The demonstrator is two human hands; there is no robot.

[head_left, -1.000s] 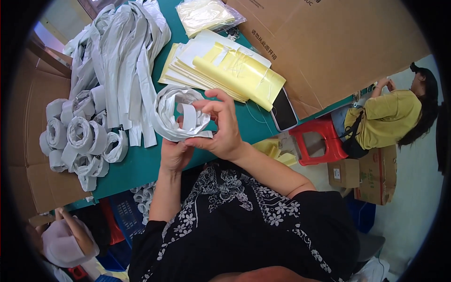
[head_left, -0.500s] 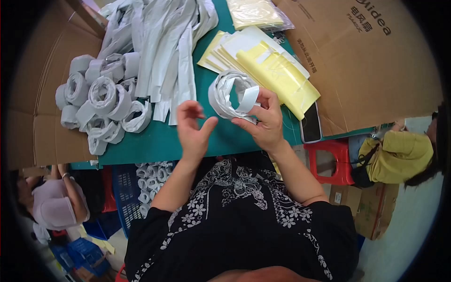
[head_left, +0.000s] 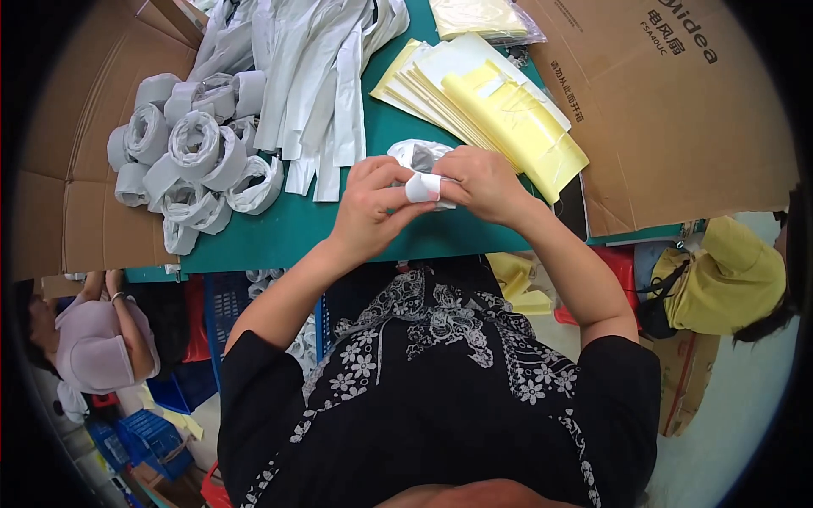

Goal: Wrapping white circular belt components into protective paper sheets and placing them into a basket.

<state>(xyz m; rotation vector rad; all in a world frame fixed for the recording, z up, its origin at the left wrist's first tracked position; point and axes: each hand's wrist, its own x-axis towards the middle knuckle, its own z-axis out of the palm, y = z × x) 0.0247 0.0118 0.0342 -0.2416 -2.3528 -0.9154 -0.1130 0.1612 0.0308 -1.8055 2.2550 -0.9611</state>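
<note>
A coiled white strip (head_left: 415, 151) is held over the near part of the green table, its lower side mostly hidden by my fingers. My left hand (head_left: 366, 207) pinches the strip's smooth white end piece (head_left: 423, 188) in front of the coil. My right hand (head_left: 484, 184) grips the coil from the right, thumb and fingers closed around its edge. To the left lies a heap of similar white coils (head_left: 193, 142). Long flat white strips (head_left: 318, 93) are spread beyond my left hand. Past my right hand is a fanned stack of yellow and white sheets (head_left: 500, 106).
Cardboard walls stand at the left (head_left: 93, 144) and right (head_left: 660, 127) of the green table (head_left: 271, 227). A plastic-wrapped yellow pack (head_left: 478, 19) lies at the far side. Below are a blue basket (head_left: 222, 313) and red stools. Two other people sit at either side.
My left hand has come in from the left and now pinches the strip's end. My right hand has turned over the coil, now largely covering it. The view has shifted slightly.
</note>
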